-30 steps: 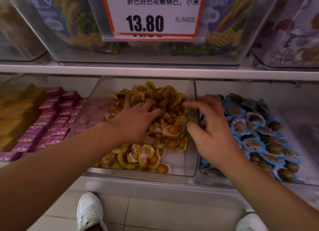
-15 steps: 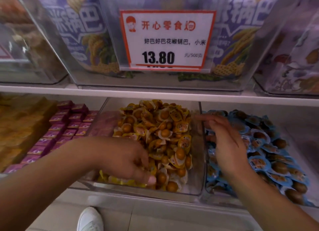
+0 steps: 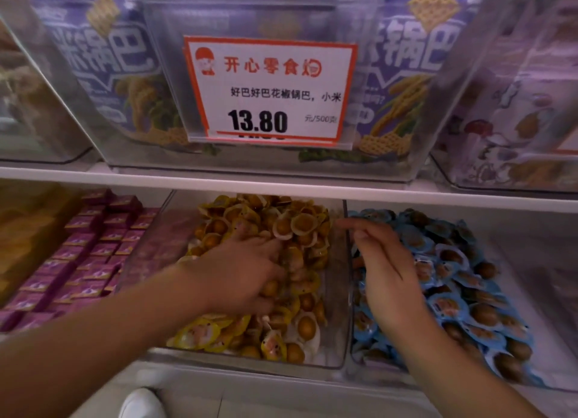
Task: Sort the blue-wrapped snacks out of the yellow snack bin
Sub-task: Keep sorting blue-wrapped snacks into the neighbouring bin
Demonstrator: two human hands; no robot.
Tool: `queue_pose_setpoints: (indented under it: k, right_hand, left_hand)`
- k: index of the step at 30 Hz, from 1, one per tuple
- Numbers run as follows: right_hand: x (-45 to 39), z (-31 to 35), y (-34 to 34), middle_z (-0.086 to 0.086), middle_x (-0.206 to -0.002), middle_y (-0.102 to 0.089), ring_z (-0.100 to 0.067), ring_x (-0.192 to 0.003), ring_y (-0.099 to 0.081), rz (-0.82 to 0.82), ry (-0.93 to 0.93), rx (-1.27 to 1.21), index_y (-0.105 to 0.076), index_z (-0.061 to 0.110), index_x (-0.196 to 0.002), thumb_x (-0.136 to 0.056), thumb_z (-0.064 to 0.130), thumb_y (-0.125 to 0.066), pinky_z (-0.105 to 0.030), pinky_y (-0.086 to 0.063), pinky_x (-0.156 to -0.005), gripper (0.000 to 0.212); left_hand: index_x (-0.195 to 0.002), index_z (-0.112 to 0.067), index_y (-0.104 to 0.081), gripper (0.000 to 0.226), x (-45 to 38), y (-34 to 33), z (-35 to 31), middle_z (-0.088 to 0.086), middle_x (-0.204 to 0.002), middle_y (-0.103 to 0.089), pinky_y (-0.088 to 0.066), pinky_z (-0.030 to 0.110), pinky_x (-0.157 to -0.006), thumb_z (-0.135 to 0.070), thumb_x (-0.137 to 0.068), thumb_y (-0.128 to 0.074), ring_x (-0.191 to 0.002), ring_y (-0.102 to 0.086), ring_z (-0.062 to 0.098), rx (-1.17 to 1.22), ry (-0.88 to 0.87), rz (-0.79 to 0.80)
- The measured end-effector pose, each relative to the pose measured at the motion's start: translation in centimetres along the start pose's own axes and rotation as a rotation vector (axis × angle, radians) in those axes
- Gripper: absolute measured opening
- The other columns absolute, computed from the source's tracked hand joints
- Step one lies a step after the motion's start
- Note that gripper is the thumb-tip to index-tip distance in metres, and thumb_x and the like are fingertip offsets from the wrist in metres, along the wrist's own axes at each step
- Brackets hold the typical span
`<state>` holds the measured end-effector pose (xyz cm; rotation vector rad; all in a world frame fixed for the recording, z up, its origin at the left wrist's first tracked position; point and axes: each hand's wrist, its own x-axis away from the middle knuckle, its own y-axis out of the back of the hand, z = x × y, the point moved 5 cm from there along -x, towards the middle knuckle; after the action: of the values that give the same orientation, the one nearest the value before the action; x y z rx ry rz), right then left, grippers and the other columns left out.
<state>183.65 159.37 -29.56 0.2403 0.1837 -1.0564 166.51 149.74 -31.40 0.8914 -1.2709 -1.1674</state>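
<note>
Left hand [image 3: 240, 277]: fingers spread, buried in yellow snack bin [image 3: 339, 333] | right hand [image 3: 386, 273]: fingers loosely extended, empty, over blue-wrapped snacks [image 3: 463, 292] | no blue stray visible; left nearer

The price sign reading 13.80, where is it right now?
In the head view, the price sign sits top centre on the front of a clear upper-shelf bin, directly above the yellow snack bin.

Single head-worn wide-angle view, facing forward and slightly down at store shelf [image 3: 281, 186]. Close range: price sign [image 3: 269, 89] fills upper centre, clear bins just below, white shoe [image 3: 142, 403] and floor at bottom edge. Edges blurred, bowed.
</note>
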Motion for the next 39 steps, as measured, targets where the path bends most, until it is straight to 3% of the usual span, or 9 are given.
queue_pose_setpoints:
  k: [5,9,12,15,19,30,33,36,39]
  right_hand:
    - [-0.1,-0.4,0.0,0.008,-0.111,-0.063,-0.002,-0.109,-0.058,0.017,0.048,0.046,-0.068,0.043,-0.101,-0.093,0.029,-0.043,-0.019,-0.042,-0.096,0.029]
    - [-0.1,-0.5,0.0,0.008,-0.112,-0.062,-0.002,-0.109,-0.057,0.014,0.052,0.050,-0.068,0.044,-0.100,-0.093,0.030,-0.043,-0.021,-0.043,-0.096,0.030]
    - [-0.1,-0.3,-0.2,0.009,-0.111,-0.062,-0.001,-0.108,-0.057,0.002,0.045,0.051,-0.068,0.043,-0.098,-0.092,0.030,-0.043,-0.023,-0.044,-0.096,0.029]
    - [-0.1,-0.2,-0.2,0.008,-0.111,-0.062,-0.002,-0.108,-0.058,-0.005,0.025,0.040,-0.069,0.039,-0.098,-0.092,0.030,-0.042,-0.028,-0.045,-0.099,0.029]
    - [0.0,-0.2,-0.1,0.001,-0.112,-0.063,-0.009,-0.108,-0.060,-0.013,0.016,0.030,-0.071,0.032,-0.100,-0.091,0.030,-0.042,-0.041,-0.046,-0.101,0.030]
    - [0.0,0.2,-0.3,0.002,-0.113,-0.062,-0.002,-0.105,-0.058,-0.003,-0.004,0.057,-0.070,0.033,-0.099,-0.089,0.032,-0.042,-0.030,-0.046,-0.098,0.029]
    - [0.0,0.3,-0.3,0.002,-0.114,-0.062,-0.002,-0.106,-0.059,0.000,-0.010,0.060,-0.070,0.035,-0.099,-0.089,0.033,-0.042,-0.029,-0.046,-0.097,0.029]
    - [0.0,0.2,-0.3,0.003,-0.113,-0.062,-0.004,-0.106,-0.059,-0.001,-0.012,0.056,-0.070,0.035,-0.099,-0.089,0.033,-0.043,-0.031,-0.046,-0.097,0.029]
    - [-0.1,0.1,-0.3,0.001,-0.114,-0.062,-0.008,-0.109,-0.059,-0.009,-0.017,0.054,-0.070,0.034,-0.098,-0.088,0.032,-0.044,-0.035,-0.046,-0.100,0.028]
  left_hand:
    - [-0.102,-0.040,-0.062,0.035,5.0,1.0,2.8,-0.018,-0.103,-0.044,-0.038,0.023,-0.083,-0.066,-0.080,-0.053,-0.096,-0.049,0.005,0.183,0.048,0.101]
    - [-0.110,-0.042,-0.067,0.056,6.4,1.4,2.4,-0.023,-0.106,-0.062,-0.048,0.023,-0.088,-0.079,-0.070,-0.051,-0.097,-0.058,-0.007,0.502,0.115,0.136]
    - [-0.110,-0.040,-0.067,0.055,4.7,3.1,4.3,-0.020,-0.107,-0.066,-0.047,0.020,-0.079,-0.077,-0.077,-0.044,-0.092,-0.058,-0.006,0.503,0.225,-0.242]
    - [-0.133,-0.040,-0.053,0.071,1.8,2.1,6.1,-0.004,-0.143,-0.050,-0.041,0.035,-0.104,-0.080,-0.078,-0.035,-0.130,-0.047,0.019,0.365,0.455,-0.348]
    - [-0.155,-0.041,-0.001,0.097,-1.7,-3.2,4.1,0.010,-0.163,-0.011,-0.009,0.066,-0.114,-0.082,-0.077,-0.041,-0.147,-0.019,0.038,0.317,0.674,-0.030]
    - [-0.131,-0.047,-0.045,0.058,2.4,0.7,-6.0,-0.004,-0.121,-0.045,-0.019,0.056,-0.115,-0.078,-0.083,-0.038,-0.127,-0.043,0.025,0.435,0.118,0.190]
    - [-0.130,-0.043,-0.054,0.050,2.8,1.9,-5.1,-0.011,-0.113,-0.052,-0.033,0.037,-0.112,-0.071,-0.090,-0.045,-0.118,-0.052,0.012,0.666,0.033,0.201]
    - [-0.111,-0.039,-0.070,0.035,2.0,3.6,0.5,-0.014,-0.112,-0.069,-0.051,0.023,-0.088,-0.063,-0.089,-0.056,-0.098,-0.064,-0.001,0.874,0.202,-0.128]
    - [-0.120,-0.025,-0.067,0.038,0.4,2.3,7.9,0.005,-0.125,-0.067,-0.047,0.028,-0.095,-0.050,-0.092,-0.059,-0.115,-0.061,0.022,0.710,0.660,-0.481]
